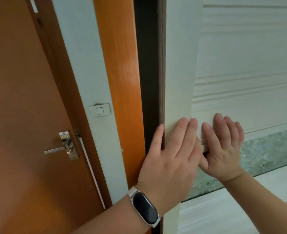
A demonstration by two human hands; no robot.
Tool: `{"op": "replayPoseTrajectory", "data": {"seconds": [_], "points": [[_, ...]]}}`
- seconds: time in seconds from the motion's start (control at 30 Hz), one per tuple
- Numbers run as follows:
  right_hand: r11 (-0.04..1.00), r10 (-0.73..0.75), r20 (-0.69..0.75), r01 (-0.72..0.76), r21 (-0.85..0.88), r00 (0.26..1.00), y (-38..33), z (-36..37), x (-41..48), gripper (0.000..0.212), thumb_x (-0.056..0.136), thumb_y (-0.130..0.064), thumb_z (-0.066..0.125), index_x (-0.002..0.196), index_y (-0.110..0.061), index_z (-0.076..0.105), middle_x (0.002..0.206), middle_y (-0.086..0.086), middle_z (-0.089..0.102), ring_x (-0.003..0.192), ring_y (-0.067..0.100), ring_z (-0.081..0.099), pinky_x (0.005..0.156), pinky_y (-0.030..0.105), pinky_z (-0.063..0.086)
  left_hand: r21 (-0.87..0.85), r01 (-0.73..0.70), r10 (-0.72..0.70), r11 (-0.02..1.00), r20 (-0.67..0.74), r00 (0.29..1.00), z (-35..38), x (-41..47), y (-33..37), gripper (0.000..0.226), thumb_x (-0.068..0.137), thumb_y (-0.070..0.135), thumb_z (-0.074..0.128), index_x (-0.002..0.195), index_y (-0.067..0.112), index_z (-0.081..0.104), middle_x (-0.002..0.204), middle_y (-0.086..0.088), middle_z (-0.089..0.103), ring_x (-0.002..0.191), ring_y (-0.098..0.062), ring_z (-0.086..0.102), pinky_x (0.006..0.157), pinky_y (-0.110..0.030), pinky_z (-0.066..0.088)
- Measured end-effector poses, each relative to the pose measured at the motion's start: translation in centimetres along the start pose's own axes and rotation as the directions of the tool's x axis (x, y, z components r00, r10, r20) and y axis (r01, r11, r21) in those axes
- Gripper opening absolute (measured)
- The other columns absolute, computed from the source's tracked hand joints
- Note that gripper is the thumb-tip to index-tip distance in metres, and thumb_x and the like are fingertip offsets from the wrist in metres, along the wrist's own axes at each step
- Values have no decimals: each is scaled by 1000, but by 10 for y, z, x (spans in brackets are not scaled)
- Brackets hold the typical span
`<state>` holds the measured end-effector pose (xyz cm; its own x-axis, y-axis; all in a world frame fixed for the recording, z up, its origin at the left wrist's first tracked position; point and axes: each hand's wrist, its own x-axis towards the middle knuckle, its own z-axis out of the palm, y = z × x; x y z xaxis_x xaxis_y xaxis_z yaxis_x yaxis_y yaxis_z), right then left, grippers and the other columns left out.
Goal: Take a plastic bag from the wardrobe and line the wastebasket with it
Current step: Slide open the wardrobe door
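Narrow dark gap (149,65) beside wardrobe door (179,65)

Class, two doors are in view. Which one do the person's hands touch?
The white panelled door at right: the left hand and right hand lie on it. The orange door with the lever handle goes untouched.

I see my left hand (171,157) and right hand (223,149) side by side on the wardrobe door (178,65), the left one at its left edge beside the gap (147,65), wall switch (99,110) further left, room door (21,81) with its handle (55,150) leftmost.
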<state>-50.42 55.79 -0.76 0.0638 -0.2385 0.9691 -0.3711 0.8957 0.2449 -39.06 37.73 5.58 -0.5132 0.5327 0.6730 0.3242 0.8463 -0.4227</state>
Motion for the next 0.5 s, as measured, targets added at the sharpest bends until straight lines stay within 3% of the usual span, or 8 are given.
{"op": "replayPoseTrajectory", "data": {"seconds": [0.3, 0.5], "points": [[999, 2, 6, -1, -38, 1000, 21, -1, -6, 68, 98, -56, 28, 154, -18, 29, 165, 9, 17, 150, 30, 19, 118, 52, 18, -31, -34, 33, 999, -24, 999, 13, 8, 10, 45, 99, 30, 34, 141, 12, 38, 160, -15, 16, 149, -32, 5, 117, -52, 3], [998, -7, 3, 7, -60, 1000, 40, -1, -9, 68, 98, -54, 29, 155, -18, 27, 165, 9, 15, 149, 32, 21, 117, 53, 20, -64, -39, 33, 997, -79, 996, 19, 18, 22, 47, 97, 20, 19, 137, 13, 42, 161, -11, 17, 149, -28, 7, 118, -51, 10]]}}
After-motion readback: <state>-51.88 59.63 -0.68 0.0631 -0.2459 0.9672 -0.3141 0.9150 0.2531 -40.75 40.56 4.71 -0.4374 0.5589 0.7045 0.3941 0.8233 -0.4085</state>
